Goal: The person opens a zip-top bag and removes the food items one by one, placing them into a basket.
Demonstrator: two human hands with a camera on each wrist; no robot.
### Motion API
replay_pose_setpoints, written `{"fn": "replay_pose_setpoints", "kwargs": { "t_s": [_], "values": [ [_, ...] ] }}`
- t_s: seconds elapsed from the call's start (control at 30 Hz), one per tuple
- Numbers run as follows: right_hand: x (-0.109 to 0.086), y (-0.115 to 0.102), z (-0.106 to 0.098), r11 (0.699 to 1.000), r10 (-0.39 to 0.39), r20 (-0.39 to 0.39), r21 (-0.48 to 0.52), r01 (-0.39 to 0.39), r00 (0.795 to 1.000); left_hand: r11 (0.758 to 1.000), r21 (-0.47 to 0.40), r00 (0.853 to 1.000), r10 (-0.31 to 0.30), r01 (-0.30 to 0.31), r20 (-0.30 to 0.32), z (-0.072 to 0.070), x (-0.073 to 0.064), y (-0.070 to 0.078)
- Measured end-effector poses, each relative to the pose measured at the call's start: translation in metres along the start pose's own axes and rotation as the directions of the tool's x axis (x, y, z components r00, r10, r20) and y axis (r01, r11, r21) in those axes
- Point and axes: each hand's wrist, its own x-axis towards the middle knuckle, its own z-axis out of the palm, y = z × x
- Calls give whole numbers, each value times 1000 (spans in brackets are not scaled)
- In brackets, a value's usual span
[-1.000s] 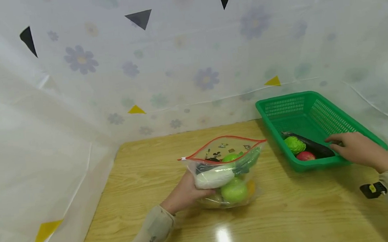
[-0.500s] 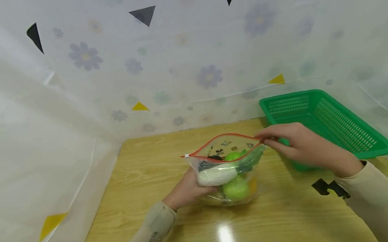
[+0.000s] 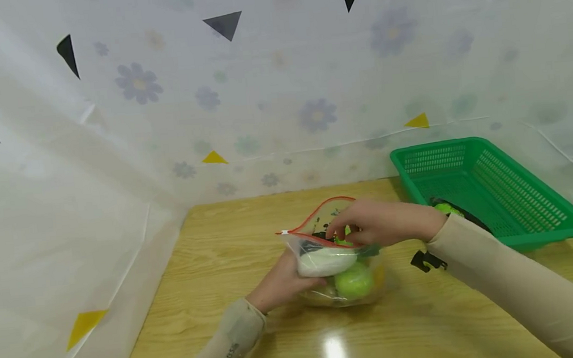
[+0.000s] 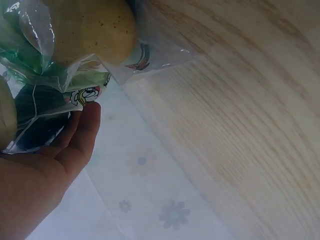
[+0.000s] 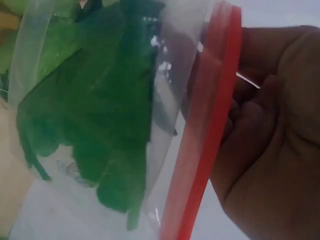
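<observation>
Head view: I have the bag [image 3: 332,278] on the middle of the desk [image 3: 211,248], well apart from its left edge. My left hand [image 3: 285,281] grasps it from the left side, thumb across the front and fingers behind. The bag's mouth gapes, its red zip [image 3: 315,213] spread, with a white slider [image 3: 284,232] at the left end. My right hand [image 3: 372,221] reaches down into that mouth, fingers bent; whether they grip anything I cannot tell.

Through the plastic I see a white vegetable [image 3: 327,262] lying across the upper part, a green fruit [image 3: 354,281] below it, and something orange [image 3: 379,276] beside that. My left wrist view shows a tan, speckled fruit [image 4: 102,30] in a lower part of the bag; my right wrist view shows a green leafy piece [image 5: 105,100] behind the plastic, just beside the zip.

At the desk's back right corner sits the green basket [image 3: 567,228]. By its left side lie a long dark vegetable [image 3: 469,219] and a green lump [image 3: 445,208], both partly hidden by my right sleeve [image 3: 510,284]. A flowered sheet [image 3: 259,96] hangs along the desk's back edge.
</observation>
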Motion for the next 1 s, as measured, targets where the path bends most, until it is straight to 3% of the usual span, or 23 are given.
{"fn": "replay_pose_setpoints", "kwargs": {
  "t_s": [0.2, 0.37, 0.57, 0.73, 0.87, 1.0],
  "values": [
    [8, -3, 4, 995, 73, 152, 51, -82, 986, 996, 76, 999, 36, -36, 2, 0, 3, -1],
    [12, -4, 10, 996, 78, 202, 17, -83, 976, 990, 141, 1000, 11, -8, -18, 0, 1, 1],
    [14, -7, 14, 996, 82, 234, 7, -86, 969, 987, 158, 999, -7, 12, -34, 2, -2, 4],
    [8, -12, 15, 999, 40, 161, -32, -35, 986, 987, 163, 999, 6, 1, -45, 3, -3, 2],
    [0, -17, 17, 992, 31, 40, -123, -26, 999, 993, 116, 999, 16, -12, -33, 3, -3, 1],
    [-11, -19, 12, 984, -8, -90, -180, -8, 996, 998, 67, 1000, 1, 1, -23, 3, -3, 2]
  ]
}}
